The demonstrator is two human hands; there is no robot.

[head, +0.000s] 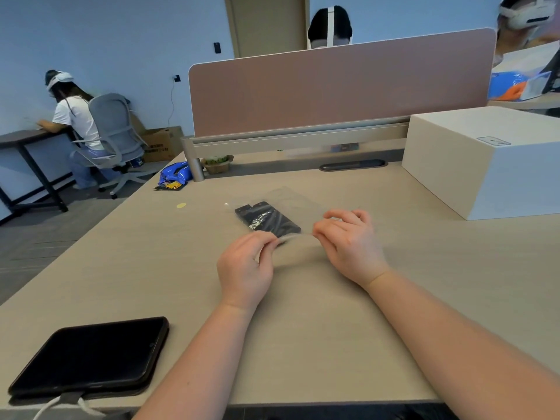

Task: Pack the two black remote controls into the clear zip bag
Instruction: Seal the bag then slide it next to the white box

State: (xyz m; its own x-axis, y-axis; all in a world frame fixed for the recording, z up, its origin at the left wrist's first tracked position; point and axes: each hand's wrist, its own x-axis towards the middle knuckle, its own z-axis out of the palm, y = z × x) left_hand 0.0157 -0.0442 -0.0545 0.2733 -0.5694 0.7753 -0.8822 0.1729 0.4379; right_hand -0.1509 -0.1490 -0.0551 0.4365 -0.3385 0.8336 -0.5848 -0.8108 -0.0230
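Note:
Two black remote controls [266, 219] lie side by side inside the clear zip bag [298, 204] on the middle of the desk. The bag's near edge, a pale strip, stretches between my hands. My left hand [247, 266] pinches the left end of that strip with thumb and fingertips. My right hand [348, 241] pinches the right end, its other fingers curled above the bag. The bag's far part lies flat and is hard to see against the desk.
A black tablet [91, 357] with a white cable lies near the desk's front left corner. A large white box [485, 165] stands at the right. A pink divider [339, 83], blue snack packets [174, 175] and a small plant pot [216, 165] are at the back. Other people sit nearby.

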